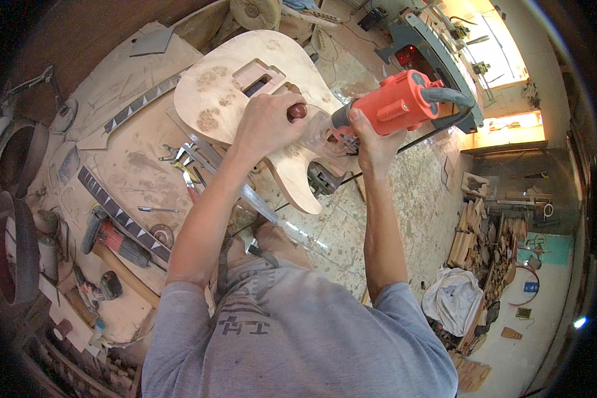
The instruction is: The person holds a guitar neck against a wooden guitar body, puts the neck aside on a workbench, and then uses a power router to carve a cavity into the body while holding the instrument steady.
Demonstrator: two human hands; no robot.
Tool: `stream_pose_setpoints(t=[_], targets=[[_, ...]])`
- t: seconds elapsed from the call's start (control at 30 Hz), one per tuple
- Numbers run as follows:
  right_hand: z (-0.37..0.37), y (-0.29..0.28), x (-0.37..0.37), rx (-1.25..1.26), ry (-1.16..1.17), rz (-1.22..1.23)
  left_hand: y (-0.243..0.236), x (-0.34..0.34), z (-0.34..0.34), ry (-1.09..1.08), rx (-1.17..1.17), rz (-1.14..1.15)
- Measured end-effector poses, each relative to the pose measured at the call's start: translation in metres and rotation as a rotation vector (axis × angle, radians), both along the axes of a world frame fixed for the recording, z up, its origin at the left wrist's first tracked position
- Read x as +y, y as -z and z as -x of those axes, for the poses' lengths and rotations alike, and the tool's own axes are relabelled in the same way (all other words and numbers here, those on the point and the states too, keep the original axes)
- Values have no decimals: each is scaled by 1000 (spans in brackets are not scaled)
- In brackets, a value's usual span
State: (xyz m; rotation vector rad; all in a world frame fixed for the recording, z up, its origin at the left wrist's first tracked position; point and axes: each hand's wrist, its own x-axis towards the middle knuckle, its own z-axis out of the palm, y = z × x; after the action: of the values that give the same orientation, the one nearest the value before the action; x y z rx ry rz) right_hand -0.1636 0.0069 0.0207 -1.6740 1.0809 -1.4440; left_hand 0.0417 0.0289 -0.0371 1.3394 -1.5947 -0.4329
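A pale wooden guitar body (245, 56) with burl-like brown patches and a rectangular cut-out lies in front of me. On it stands an orange-red handheld router (398, 106) with a clear base, tilted to the right. My right hand (378, 142) wraps the router's lower body, thumb along its side. My left hand (268, 123) is closed around a round red-brown knob (297, 111) beside the clear base. Whether the knob joins the base is partly hidden by my fingers. The cutter's tip cannot be made out.
Two guitar necks (123, 212) with triangle inlays lie on the dusty bench (132, 162) at left, near pliers (189, 174), a pen (158, 209) and a red-black power tool (116, 242). Sanding belts (13, 249) hang far left. A grey machine (431, 60) stands back right; wood pieces (471, 232) are stacked right.
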Motion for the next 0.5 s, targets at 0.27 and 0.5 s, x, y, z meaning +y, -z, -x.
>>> stream_pose_setpoints(t=[0.27, 0.5], targets=[[-5, -2, 3, 9, -6, 41, 0, 0, 0, -13, 2, 10], [-7, -5, 7, -34, -29, 14, 2, -1, 0, -9, 33, 20]])
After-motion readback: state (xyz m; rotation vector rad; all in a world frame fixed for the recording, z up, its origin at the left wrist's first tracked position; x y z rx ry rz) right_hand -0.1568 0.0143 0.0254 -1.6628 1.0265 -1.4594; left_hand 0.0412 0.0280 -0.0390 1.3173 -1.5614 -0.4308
